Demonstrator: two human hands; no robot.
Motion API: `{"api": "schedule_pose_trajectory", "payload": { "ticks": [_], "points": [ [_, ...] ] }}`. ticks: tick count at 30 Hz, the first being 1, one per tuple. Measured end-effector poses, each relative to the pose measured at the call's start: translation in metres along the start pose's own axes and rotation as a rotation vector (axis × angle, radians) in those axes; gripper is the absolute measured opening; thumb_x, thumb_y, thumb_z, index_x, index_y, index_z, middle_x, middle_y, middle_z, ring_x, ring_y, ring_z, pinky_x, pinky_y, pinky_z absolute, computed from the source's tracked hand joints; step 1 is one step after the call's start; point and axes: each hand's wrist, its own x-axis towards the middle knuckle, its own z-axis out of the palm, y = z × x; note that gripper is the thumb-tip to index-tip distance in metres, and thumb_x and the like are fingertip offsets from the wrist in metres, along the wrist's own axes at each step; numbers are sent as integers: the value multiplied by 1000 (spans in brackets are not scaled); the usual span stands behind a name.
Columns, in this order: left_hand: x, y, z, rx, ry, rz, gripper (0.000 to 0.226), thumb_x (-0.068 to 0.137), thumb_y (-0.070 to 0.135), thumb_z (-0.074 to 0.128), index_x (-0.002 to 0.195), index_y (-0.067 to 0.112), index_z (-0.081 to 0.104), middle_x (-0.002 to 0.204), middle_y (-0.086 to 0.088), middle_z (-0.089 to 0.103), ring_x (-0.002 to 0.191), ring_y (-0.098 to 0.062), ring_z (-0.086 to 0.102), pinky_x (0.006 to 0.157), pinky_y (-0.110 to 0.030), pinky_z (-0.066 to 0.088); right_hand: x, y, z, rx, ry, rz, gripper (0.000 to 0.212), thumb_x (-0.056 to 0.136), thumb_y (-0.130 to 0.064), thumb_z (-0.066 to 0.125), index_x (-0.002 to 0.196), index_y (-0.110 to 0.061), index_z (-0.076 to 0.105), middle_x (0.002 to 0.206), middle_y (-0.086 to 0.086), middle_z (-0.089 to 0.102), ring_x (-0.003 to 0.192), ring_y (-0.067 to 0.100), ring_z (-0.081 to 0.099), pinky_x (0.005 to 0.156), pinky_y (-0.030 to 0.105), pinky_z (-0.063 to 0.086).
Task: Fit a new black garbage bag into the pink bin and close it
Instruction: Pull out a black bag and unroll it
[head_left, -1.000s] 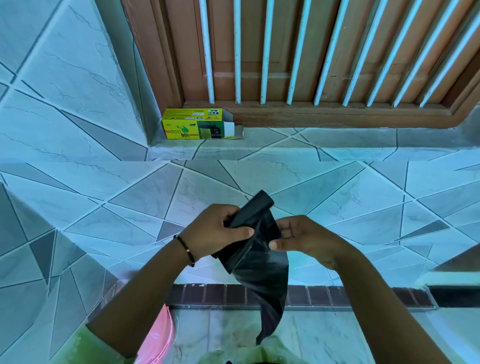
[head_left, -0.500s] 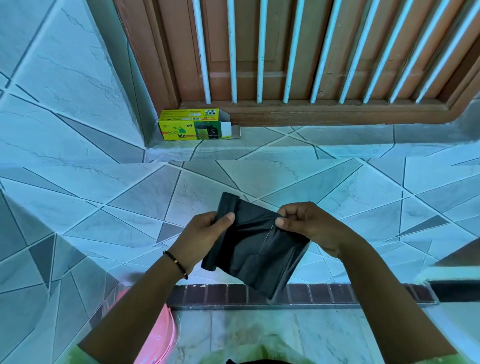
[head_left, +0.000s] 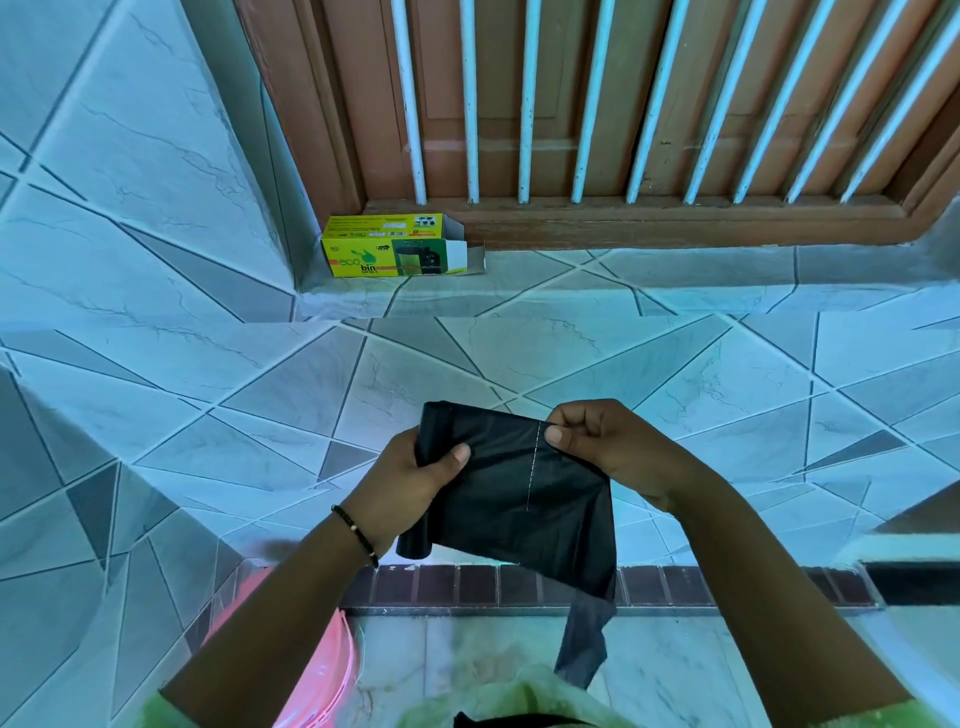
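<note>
A roll of black garbage bags (head_left: 498, 483) is stretched between my hands in front of a tiled wall. My left hand (head_left: 410, 483) grips the rolled part at the left, thumb on top. My right hand (head_left: 592, 441) pinches the top edge of the unrolled sheet beside a pale perforation line. A loose tail of the black bag hangs down at the lower right. Only part of the pink bin (head_left: 322, 670) shows, at the bottom left under my left forearm; its opening is hidden.
A yellow-green bin-bag box (head_left: 389, 247) with an open end flap lies on the tiled ledge (head_left: 623, 280) below a brown wooden window with white bars (head_left: 576, 104). A dark brick-pattern strip (head_left: 675, 584) runs along the wall's foot. Pale floor tiles lie below.
The bag has been unrolled wider between my hands, and the perforation line now shows. A loose tail has dropped lower at the right. Both hands keep their hold.
</note>
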Motion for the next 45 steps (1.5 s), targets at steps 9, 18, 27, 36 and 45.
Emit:
{"api": "schedule_pose_trajectory", "payload": {
  "ticks": [9, 18, 27, 36, 45],
  "points": [
    [-1, 0, 11, 49, 220, -38, 45, 81, 53, 53, 67, 11, 59, 65, -3, 61, 61, -11, 60, 60, -19, 48, 1, -3, 11, -130, 74, -55, 18, 87, -20, 62, 69, -18, 61, 57, -9, 54, 55, 4, 44, 55, 12, 34],
    [-6, -2, 7, -520, -37, -295, 36, 94, 32, 41, 110, 7, 62, 98, -5, 70, 83, -16, 68, 72, -27, 58, -2, -3, 12, -72, 58, -32, 16, 88, -19, 62, 72, -17, 64, 68, -1, 63, 63, 7, 54, 64, 15, 40],
    [-10, -1, 9, -542, -180, -287, 40, 75, 9, 68, 113, -3, 62, 103, -23, 68, 84, -30, 67, 77, -39, 57, -3, -7, 13, 90, -85, 19, 8, 85, -10, 64, 77, -9, 63, 66, -3, 66, 62, 9, 58, 61, 15, 46],
    [-7, 2, 12, -310, -72, -108, 36, 72, 2, 64, 107, 6, 65, 101, -11, 71, 89, -21, 68, 77, -27, 56, -1, -3, 12, -14, -83, 71, 22, 80, -18, 71, 87, 2, 65, 84, 20, 69, 74, 20, 61, 73, 30, 47],
    [-9, 9, 16, -60, 190, -21, 8, 86, 19, 61, 86, 18, 69, 88, -2, 72, 82, -17, 68, 79, -30, 55, -5, 8, -2, -85, -189, 133, 23, 77, -26, 74, 87, -5, 68, 84, 13, 71, 79, 17, 62, 79, 31, 46]
  ]
}}
